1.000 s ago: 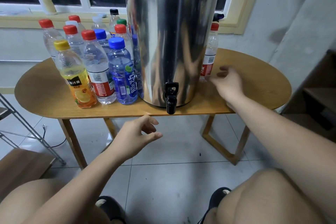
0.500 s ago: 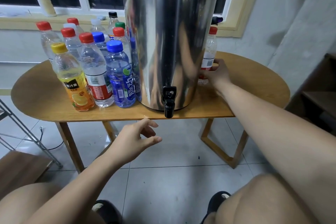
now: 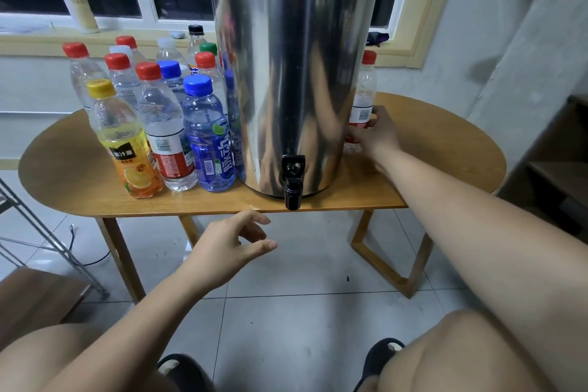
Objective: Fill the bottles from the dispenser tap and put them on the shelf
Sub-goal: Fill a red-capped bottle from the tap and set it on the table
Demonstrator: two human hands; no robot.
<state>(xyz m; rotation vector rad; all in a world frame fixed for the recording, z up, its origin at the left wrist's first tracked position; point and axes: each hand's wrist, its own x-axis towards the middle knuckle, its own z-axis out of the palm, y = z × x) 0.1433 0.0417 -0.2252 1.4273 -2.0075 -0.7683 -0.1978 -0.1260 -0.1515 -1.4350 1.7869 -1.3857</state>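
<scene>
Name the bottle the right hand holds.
The red-capped bottle alone right of the dispenser; the right hand grips its lower half. The other bottles stand on its left.

Bare arms, bare legs, dark slippers.

Both arms are uncovered along all that shows. The left forearm point(image 3: 152, 305) is bare skin from the left hand point(image 3: 229, 242) back to the lower edge, and the right forearm point(image 3: 471, 232) is the same from the right hand point(image 3: 378, 137) to the right edge. The fingers point(image 3: 254, 218) are plain and bare too. Well below the left fingers a bare left knee point(image 3: 47, 356) fills the corner, and a bare right knee point(image 3: 461, 356) lies below the right forearm. Between the knees are a left slipper point(image 3: 181, 366) and a right slipper point(image 3: 381, 355). Both are black with rounded fronts and a small pale patch at the rim, too blurred to make out further.
</scene>
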